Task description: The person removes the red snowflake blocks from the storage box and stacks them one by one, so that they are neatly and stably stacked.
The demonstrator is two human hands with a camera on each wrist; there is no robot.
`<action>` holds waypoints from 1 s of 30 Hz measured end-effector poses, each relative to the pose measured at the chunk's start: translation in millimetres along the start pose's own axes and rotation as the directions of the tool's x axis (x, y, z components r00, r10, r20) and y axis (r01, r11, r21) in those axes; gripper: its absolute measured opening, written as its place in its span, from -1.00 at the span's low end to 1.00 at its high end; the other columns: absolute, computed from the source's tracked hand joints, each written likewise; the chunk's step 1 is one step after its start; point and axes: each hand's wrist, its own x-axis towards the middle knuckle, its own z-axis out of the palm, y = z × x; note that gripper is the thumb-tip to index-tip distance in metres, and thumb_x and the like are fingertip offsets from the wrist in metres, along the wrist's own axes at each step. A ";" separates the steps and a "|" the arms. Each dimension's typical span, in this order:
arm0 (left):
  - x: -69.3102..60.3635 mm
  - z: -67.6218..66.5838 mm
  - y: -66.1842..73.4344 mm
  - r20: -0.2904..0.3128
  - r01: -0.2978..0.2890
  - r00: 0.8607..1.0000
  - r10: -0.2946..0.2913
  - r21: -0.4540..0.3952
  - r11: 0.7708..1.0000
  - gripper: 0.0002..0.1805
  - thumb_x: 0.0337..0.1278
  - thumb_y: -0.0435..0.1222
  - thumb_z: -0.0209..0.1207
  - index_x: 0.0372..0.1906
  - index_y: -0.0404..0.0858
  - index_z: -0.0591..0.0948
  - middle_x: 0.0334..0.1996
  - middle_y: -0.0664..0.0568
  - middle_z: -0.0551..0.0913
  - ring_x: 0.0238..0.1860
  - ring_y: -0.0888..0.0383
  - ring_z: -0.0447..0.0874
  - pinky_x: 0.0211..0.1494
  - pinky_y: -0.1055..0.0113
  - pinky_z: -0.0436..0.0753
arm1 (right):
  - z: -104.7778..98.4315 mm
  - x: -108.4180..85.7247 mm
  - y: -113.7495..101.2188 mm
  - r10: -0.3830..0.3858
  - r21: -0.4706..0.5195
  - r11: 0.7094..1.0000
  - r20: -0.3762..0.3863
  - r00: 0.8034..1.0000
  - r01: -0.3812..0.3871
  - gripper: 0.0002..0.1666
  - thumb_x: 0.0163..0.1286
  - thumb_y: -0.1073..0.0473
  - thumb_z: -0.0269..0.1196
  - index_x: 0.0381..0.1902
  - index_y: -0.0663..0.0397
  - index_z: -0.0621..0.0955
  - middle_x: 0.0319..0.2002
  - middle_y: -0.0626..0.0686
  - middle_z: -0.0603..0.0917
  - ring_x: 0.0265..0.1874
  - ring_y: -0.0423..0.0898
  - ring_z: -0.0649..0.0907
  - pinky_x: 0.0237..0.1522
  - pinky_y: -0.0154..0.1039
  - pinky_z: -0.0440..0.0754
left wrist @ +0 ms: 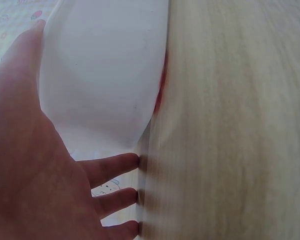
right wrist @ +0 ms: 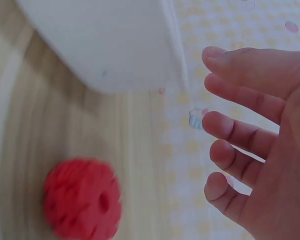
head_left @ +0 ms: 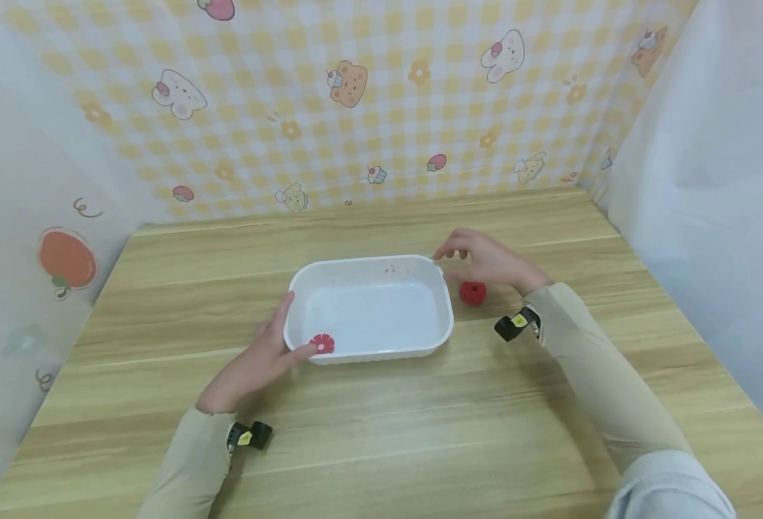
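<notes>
A white plastic tray (head_left: 370, 353) sits on the wooden table. My left hand (head_left: 252, 364) is at its near left corner, the thumb lying over the rim and the other fingers spread outside the left wall. A flat red round shape with pale slits (head_left: 322, 344) shows at that corner beside the thumb. My right hand (head_left: 488, 261) hovers by the far right corner with loosely bent, parted fingers and holds nothing; in the right wrist view its fingertips (right wrist: 217, 122) stand apart from the wall. Below it lies a ridged red block with a hole (head_left: 473, 293).
A yellow checked cloth (head_left: 381, 94) with cartoon animals hangs behind the table. White sheets (head_left: 699, 144) hang at both sides. The wooden tabletop (head_left: 381, 447) extends all round the tray.
</notes>
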 end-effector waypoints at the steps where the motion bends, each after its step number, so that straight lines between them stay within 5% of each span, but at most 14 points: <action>1: 0.0 0.1 -0.1 0.001 0.001 1.000 -0.001 -0.001 1.000 0.10 0.19 -0.04 0.22 0.49 -0.26 -0.32 0.45 -0.34 -0.05 0.30 -0.35 0.02 0.20 -0.35 0.35 | -0.3 3.3 -3.6 -0.002 0.001 1.000 0.008 1.000 0.002 -0.66 0.17 0.21 0.37 -0.06 0.07 0.67 -0.14 0.09 0.58 -0.12 0.07 0.51 -0.06 0.02 0.53; 15: -0.6 -0.1 1.4 0.008 0.013 1.000 -0.013 -0.001 1.000 0.13 0.18 0.01 0.22 0.49 -0.23 -0.34 0.45 -0.34 -0.05 0.33 -0.34 0.00 0.19 -0.31 0.39 | 4.8 42.1 -40.4 -0.097 -0.005 0.995 0.150 0.984 0.099 -0.67 0.23 0.14 0.34 -0.04 0.02 0.66 -0.15 0.09 0.62 -0.16 -0.02 0.51 -0.07 -0.14 0.49; 23: -1.2 0.3 1.0 0.009 0.022 1.000 -0.022 -0.001 1.000 0.11 0.18 0.03 0.21 0.50 -0.20 -0.33 0.45 -0.32 -0.02 0.32 -0.33 0.03 0.21 -0.33 0.36 | 14.2 64.1 -59.7 -0.132 -0.035 0.989 0.248 0.960 0.146 -0.70 0.23 0.11 0.35 -0.06 -0.04 0.68 -0.24 -0.03 0.60 -0.21 -0.07 0.50 -0.13 -0.21 0.48; 30: -1.1 0.0 -1.0 0.016 0.033 0.999 -0.033 -0.006 0.999 0.15 0.17 0.04 0.21 0.50 -0.21 -0.36 0.45 -0.32 -0.05 0.32 -0.33 0.03 0.18 -0.30 0.42 | 27.3 78.4 -73.6 -0.161 -0.025 0.984 0.323 0.933 0.178 -0.70 0.23 0.16 0.34 -0.06 0.03 0.68 -0.21 0.06 0.63 -0.22 -0.04 0.51 -0.14 -0.23 0.48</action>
